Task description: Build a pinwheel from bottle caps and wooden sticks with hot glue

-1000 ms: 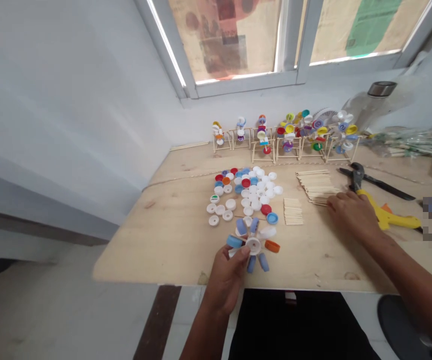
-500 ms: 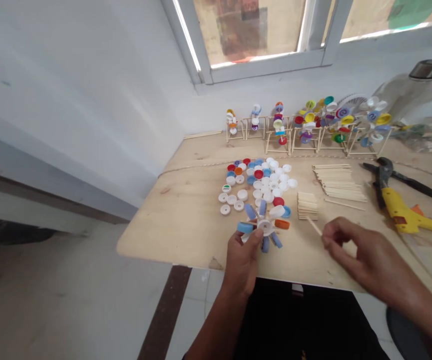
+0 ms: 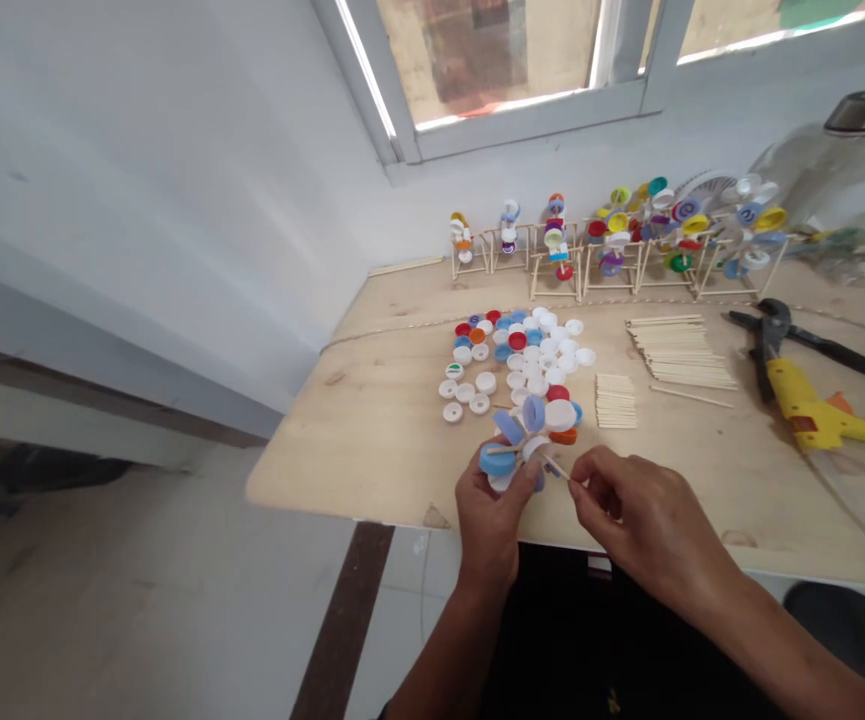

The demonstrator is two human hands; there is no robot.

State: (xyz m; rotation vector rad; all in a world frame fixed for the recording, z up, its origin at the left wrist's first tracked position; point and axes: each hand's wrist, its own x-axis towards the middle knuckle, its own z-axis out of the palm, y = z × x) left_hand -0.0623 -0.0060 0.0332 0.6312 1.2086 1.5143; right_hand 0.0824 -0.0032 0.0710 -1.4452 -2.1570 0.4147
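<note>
My left hand (image 3: 493, 508) is closed around a wheel of bottle caps (image 3: 498, 459), whose blue, white and orange caps stand out on sticks from a white hub cap. In my right hand (image 3: 622, 497) a thin wooden stick (image 3: 558, 467) is pinched between thumb and fingertips. The stick's far end meets the wheel near its hub; whether it sits in the hole I cannot tell. Loose bottle caps (image 3: 526, 384), mostly white, lie just beyond the wheel. A bundle of short sticks (image 3: 616, 402) lies above my right hand.
Longer sticks (image 3: 676, 350) are piled at the right, beside a yellow glue gun (image 3: 799, 405) and black-handled pliers (image 3: 852, 356). Several finished cap wheels on stick frames (image 3: 616, 255) stand along the wall. A clear jar (image 3: 814, 165) is at the back right. The wooden table's (image 3: 304, 440) left edge shows.
My right hand has moved left from beside the short sticks, bringing its stick to the wheel's hub. The wheel has tilted in my left hand.
</note>
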